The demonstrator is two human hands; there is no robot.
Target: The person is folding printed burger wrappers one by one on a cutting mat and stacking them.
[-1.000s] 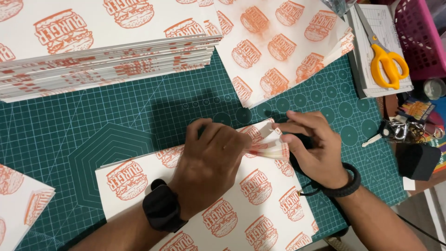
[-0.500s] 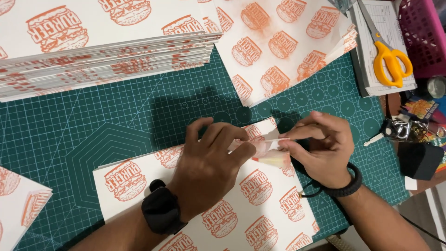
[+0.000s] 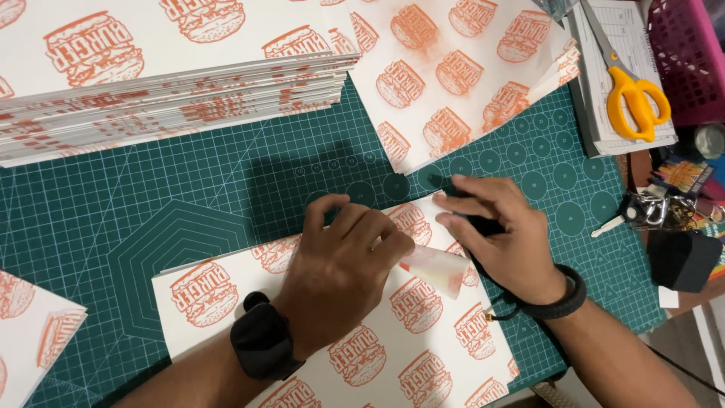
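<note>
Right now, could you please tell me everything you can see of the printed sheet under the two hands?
The printed sheet is white paper with repeated orange burger pictures. It lies flat and slightly askew on the green cutting mat. The left hand presses it near its upper edge and pinches a small pale strip. The right hand rests on its upper right corner.

bright overhead light, sharp focus, soft shadows behind hands

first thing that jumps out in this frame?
Two bare hands at centre: the left hand pinches a small folded paper strip over a white sheet printed with orange burgers, the right hand flat beside it. A tall stack of the same printed sheets fills upper left; yellow-handled scissors lie upper right.
</note>
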